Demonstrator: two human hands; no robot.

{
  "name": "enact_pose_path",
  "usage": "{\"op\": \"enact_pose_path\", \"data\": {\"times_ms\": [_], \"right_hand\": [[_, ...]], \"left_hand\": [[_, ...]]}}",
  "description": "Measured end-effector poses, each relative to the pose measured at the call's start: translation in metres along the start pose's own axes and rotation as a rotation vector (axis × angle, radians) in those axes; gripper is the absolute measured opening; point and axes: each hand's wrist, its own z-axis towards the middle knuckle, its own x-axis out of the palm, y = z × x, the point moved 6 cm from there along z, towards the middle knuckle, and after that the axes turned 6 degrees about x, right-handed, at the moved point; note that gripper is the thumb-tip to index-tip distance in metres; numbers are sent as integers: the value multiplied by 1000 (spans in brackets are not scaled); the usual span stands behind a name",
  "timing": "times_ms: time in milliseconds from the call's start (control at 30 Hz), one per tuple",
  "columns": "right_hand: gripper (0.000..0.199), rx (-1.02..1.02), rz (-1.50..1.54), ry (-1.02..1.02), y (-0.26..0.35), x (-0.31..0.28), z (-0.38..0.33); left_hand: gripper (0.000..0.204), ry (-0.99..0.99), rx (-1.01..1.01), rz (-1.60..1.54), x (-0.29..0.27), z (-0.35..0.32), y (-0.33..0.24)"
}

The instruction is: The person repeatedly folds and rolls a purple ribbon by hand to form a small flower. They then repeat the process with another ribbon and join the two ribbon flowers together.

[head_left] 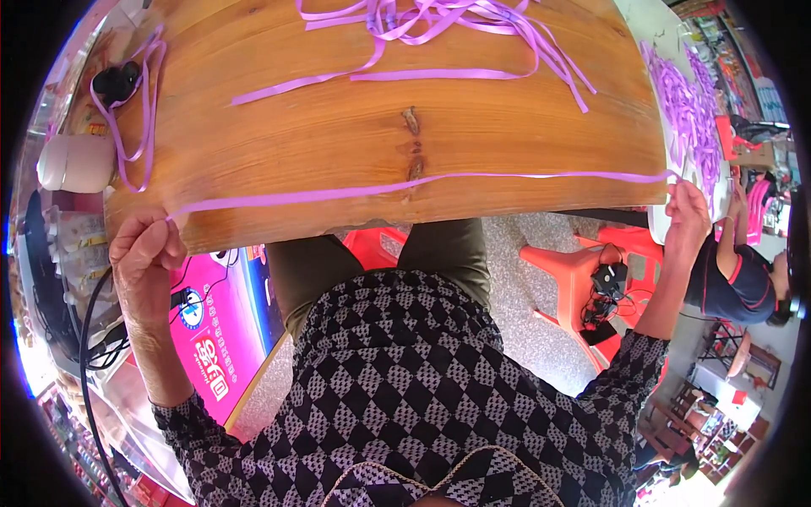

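Observation:
A long purple ribbon (338, 193) stretches across the near part of the wooden table (279, 144). Its left end is pinched in my left hand (145, 249), just off the table's left corner. At the other end, my right hand (691, 209) grips it by the right corner, fingers closed. The ribbon sags slightly and looks a little twisted along its length. Beyond it lies a loose heap of purple ribbons (414, 25) at the far side, with a few ends trailing toward me.
A looped purple ribbon (150, 110) lies at the left beside a small black object (116, 84) and a pale rounded container (76, 164). A pile of purple ribbons (688, 101) covers a white surface at right. Red stools (557, 270) stand below; a person (739, 275) is farther right.

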Motion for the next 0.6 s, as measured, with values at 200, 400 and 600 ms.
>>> {"op": "enact_pose_path", "data": {"times_ms": [200,400,600], "right_hand": [[21,97,156,214,13,43,-25],[20,102,313,278,34,74,-30],[19,40,159,296,58,120,-55]], "left_hand": [[16,-55,166,302,5,24,-12],[14,-253,254,258,-6,49,-31],[17,-111,262,280,18,44,-37]]}}
